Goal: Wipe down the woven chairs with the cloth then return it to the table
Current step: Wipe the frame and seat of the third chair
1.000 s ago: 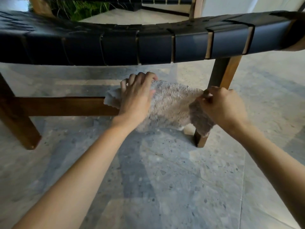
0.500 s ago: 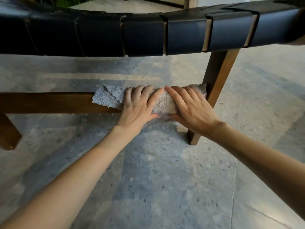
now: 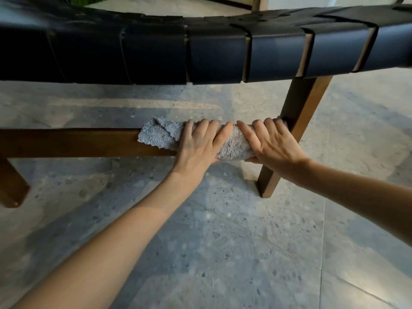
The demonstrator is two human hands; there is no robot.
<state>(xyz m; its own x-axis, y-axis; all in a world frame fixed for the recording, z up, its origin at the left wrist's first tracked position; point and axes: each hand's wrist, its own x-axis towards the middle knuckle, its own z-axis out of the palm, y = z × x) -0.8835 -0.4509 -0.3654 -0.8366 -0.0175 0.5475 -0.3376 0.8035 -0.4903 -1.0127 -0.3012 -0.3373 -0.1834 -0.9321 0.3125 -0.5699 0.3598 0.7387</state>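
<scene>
Grey speckled floor (image 3: 223, 253) lies under the chair. From the left, a wooden rail (image 3: 71, 142) runs into the cloth (image 3: 158, 136), which is wrapped over it below the woven seat (image 3: 200, 56). My left grip (image 3: 198, 146) and right grip (image 3: 272, 143) both clasp the cloth, near the leg (image 3: 298, 121). I judge it soft and light, best held bunched.
</scene>
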